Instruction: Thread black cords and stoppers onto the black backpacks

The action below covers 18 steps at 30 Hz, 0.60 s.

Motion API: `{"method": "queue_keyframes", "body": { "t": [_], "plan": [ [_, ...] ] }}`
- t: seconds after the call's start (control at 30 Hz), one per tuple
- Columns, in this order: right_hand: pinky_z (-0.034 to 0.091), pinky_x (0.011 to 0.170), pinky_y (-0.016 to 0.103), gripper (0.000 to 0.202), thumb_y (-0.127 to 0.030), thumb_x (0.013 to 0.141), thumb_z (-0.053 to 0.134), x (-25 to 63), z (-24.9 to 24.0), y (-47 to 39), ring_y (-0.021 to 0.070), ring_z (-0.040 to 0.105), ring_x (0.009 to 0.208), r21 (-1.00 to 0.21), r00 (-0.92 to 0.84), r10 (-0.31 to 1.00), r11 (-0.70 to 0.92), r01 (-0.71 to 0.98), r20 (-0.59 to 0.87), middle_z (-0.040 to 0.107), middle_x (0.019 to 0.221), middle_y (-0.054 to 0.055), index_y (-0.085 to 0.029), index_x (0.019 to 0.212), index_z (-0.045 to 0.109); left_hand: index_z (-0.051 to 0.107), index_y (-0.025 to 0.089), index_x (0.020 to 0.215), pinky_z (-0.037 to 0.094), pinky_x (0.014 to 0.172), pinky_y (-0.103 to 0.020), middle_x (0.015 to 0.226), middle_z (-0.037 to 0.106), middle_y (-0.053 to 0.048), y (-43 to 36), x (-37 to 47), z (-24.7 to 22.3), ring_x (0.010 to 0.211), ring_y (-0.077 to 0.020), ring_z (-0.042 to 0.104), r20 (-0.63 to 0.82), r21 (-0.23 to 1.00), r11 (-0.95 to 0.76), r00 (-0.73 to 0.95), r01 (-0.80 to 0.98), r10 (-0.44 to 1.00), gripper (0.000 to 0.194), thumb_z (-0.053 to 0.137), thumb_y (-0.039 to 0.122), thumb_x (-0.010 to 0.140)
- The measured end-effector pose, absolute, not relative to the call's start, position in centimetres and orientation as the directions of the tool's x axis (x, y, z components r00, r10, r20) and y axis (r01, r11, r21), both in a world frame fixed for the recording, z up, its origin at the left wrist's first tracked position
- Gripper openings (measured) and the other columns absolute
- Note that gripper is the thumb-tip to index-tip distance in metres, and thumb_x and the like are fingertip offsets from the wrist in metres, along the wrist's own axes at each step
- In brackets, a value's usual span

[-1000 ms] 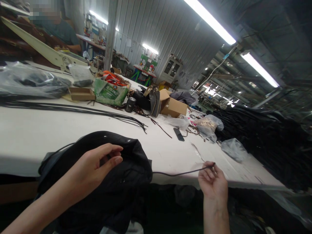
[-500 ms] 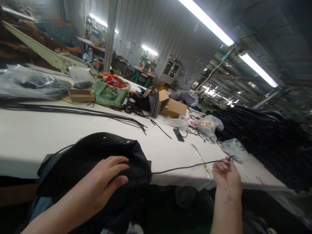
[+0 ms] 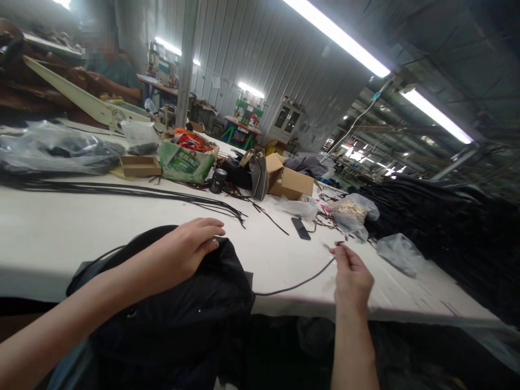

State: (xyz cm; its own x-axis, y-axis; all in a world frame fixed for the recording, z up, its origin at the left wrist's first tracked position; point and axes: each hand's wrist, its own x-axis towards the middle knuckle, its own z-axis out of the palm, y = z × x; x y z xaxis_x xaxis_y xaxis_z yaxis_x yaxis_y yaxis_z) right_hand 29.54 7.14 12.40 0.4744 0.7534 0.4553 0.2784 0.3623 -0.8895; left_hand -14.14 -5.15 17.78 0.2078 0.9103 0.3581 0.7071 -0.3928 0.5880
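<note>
A black fabric piece with small metal eyelets lies over the near table edge and hangs down in front. My left hand rests at its upper edge, with the thumb and fingers around the rim by an eyelet. From the fabric's right side a thin black cord runs in a slack curve over the white table. My right hand pinches this cord close to its end, between thumb and fingers.
Black strips lie at the left. Farther back stand a green bag, a black jar and a cardboard box. A phone and plastic bags lie to the right, beside a dark pile. A person sits behind.
My right hand has come left toward the fabric with the cord end, and the cord has gone slack. My left hand has moved up to the fabric's rim and closed on it.
</note>
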Motion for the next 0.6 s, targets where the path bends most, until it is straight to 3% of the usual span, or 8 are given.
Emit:
{"method": "queue_keyframes", "body": {
  "t": [0.07, 0.13, 0.3, 0.43, 0.6],
  "plan": [
    [0.056, 0.094, 0.036, 0.038, -0.054, 0.097, 0.081, 26.5, 11.8, 6.0, 0.0242, 0.071, 0.102, -0.777, 0.255, 0.805, 0.353, 0.521, 0.536, 0.082, 0.107, 0.010, -0.018, 0.111, 0.085, 0.077, 0.016, 0.137, 0.046, 0.132, -0.047, 0.154, 0.070, -0.012, -3.4, -13.8, 18.3, 0.147, -0.0299, 0.062, 0.329, 0.565, -0.391, 0.237, 0.726, 0.914, 0.048, 0.045, 0.036, 0.108],
    [0.053, 0.105, 0.041, 0.036, -0.054, 0.103, 0.074, 23.3, 11.2, 4.5, 0.0276, 0.072, 0.110, -0.747, 0.038, 0.873, 0.393, 0.536, 0.487, 0.081, 0.109, 0.010, -0.019, 0.110, 0.082, 0.076, 0.015, 0.139, 0.045, 0.132, -0.046, 0.156, 0.069, -0.013, -1.8, -13.4, 18.5, 0.149, -0.0300, 0.061, 0.289, 0.545, -0.400, 0.283, 0.737, 0.915, 0.048, 0.046, 0.033, 0.107],
    [0.054, 0.075, 0.032, 0.036, -0.052, 0.110, 0.065, 16.8, 9.3, 1.6, 0.0207, 0.068, 0.079, -0.889, -0.237, 0.941, 0.313, 0.335, 0.242, 0.076, 0.094, 0.006, -0.018, 0.117, 0.076, 0.072, 0.017, 0.146, 0.047, 0.130, -0.050, 0.157, 0.068, -0.014, 0.3, -12.7, 17.6, 0.149, -0.0312, 0.062, 0.065, 0.499, -0.381, 0.405, 0.778, 0.912, 0.051, 0.047, 0.017, 0.102],
    [0.052, 0.077, 0.031, 0.031, -0.046, 0.110, 0.065, 14.7, 8.3, 0.8, 0.0214, 0.070, 0.085, -0.857, -0.352, 0.914, 0.338, 0.388, 0.201, 0.077, 0.094, 0.006, -0.018, 0.108, 0.078, 0.068, 0.021, 0.153, 0.046, 0.128, -0.050, 0.155, 0.070, -0.013, 0.3, -12.9, 16.6, 0.146, -0.0317, 0.063, -0.043, 0.473, -0.374, 0.445, 0.798, 0.895, 0.058, 0.054, 0.013, 0.098],
    [0.051, 0.081, 0.031, 0.021, -0.035, 0.108, 0.067, 13.6, 8.7, 0.6, 0.0213, 0.072, 0.090, -0.838, -0.427, 0.881, 0.382, 0.390, 0.203, 0.080, 0.097, 0.005, -0.020, 0.101, 0.079, 0.068, 0.023, 0.151, 0.045, 0.126, -0.052, 0.153, 0.067, -0.013, -0.3, -12.8, 16.0, 0.144, -0.0319, 0.062, 0.042, 0.506, -0.416, 0.460, 0.756, 0.887, 0.058, 0.064, 0.012, 0.095]
  ]
}}
